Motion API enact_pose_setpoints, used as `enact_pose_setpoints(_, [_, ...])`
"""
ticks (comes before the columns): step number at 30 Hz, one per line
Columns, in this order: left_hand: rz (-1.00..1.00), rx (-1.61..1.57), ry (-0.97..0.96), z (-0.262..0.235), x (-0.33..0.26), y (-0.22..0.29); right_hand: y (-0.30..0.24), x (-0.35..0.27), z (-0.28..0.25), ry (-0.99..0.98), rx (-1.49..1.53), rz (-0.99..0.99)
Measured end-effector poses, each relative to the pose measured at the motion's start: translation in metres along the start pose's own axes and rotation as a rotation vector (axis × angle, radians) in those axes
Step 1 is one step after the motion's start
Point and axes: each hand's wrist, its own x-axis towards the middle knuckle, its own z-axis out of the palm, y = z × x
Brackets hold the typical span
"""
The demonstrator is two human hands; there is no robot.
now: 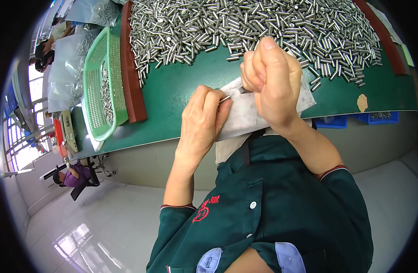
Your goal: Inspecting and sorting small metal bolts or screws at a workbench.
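My left hand (202, 111) is closed, pinching a small metal pin (224, 98) between thumb and fingers over a white cloth (243, 113). Just to the right, my right hand (273, 82) makes a fist around a slim tool. Only the tool's dark tip (245, 91) shows below the fingers, pointing toward the pin; its kind is hidden in my grip. The soiled cloth lies at the table's front edge, under both hands. Beyond them spreads a thick layer of loose metal pins (245, 27).
The green table (165, 100) has red-brown side rails (132, 86). A green basket (96, 132) holding pins stands left, beside bagged pins (63, 68). A tan scrap (362, 103) lies at right. Blue bins (336, 122) sit below the edge. Another person (74, 176) sits far left.
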Motion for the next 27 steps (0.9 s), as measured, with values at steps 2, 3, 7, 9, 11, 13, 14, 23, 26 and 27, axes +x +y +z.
enact_pose_setpoints(2, [-0.003, 0.012, -0.037, -0.001, 0.001, -0.002, 0.0, 0.0, -0.001, -0.007, 0.009, 0.011])
enact_pose_setpoints(3, [-0.008, 0.022, -0.077, -0.001, 0.002, -0.002, 0.0, 0.0, -0.001, -0.008, 0.006, 0.004])
enact_pose_setpoints(7, [-0.028, 0.029, -0.093, 0.0, 0.001, -0.004, 0.0, 0.0, -0.001, -0.01, 0.006, -0.01])
enact_pose_setpoints(9, [-0.101, -0.053, 0.023, 0.0, 0.0, -0.006, 0.001, -0.001, -0.001, -0.012, 0.004, -0.01])
enact_pose_setpoints(11, [-0.33, -0.351, 0.149, 0.0, -0.006, -0.014, 0.003, -0.001, -0.002, -0.018, 0.013, -0.017])
enact_pose_setpoints(13, [-0.553, -1.033, 0.301, -0.007, -0.001, -0.015, 0.003, -0.002, -0.004, -0.017, 0.005, -0.009])
enact_pose_setpoints(14, [-0.52, -1.479, 0.289, -0.011, 0.0, -0.026, 0.003, -0.001, -0.004, -0.005, 0.011, -0.002])
enact_pose_setpoints(23, [-0.661, -2.057, 0.281, -0.025, -0.002, -0.038, 0.003, 0.002, -0.002, -0.023, 0.078, 0.017])
enact_pose_setpoints(26, [-0.588, -1.399, 0.186, -0.026, -0.004, -0.033, 0.001, 0.002, -0.004, -0.015, 0.076, 0.021])
enact_pose_setpoints(27, [-0.553, -0.894, 0.165, -0.027, -0.008, -0.026, 0.0, 0.001, -0.003, -0.012, 0.081, 0.029])
